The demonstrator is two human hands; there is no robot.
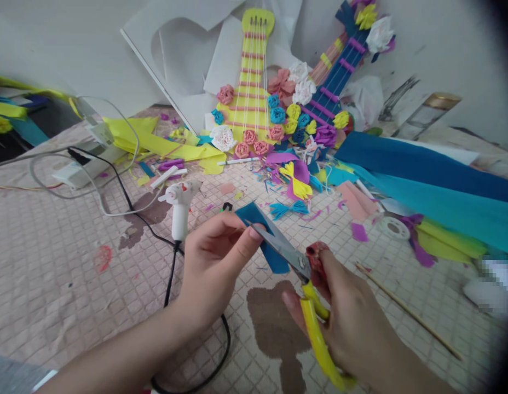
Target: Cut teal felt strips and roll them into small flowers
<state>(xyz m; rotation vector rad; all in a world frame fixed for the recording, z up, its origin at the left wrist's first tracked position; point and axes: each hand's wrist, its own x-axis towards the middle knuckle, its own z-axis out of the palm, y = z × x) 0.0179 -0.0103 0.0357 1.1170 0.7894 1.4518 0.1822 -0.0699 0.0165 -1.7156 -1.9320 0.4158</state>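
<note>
My left hand (pixel 221 257) pinches a folded strip of dark blue crepe paper (pixel 276 260) between thumb and fingers. Wrapped round the yellow handles of a pair of scissors (pixel 319 334) is my right hand (pixel 352 312). The blades are parted and lie across the blue strip, their tips close to my left thumb. Something dark red covers a fingertip of my right hand; I cannot make out what it is. Just beyond the strip lies a fringed light blue paper piece (pixel 290 209), with a fringed yellow piece (pixel 297 183) behind it.
A white glue gun (pixel 180 210) stands left of my left hand, its black cord running toward me. Paper-flowered yellow (pixel 252 104) and blue guitars (pixel 338 82) lean at the back. Blue crepe sheets (pixel 434 175) lie right. A thin stick (pixel 410 312) lies beside my right hand.
</note>
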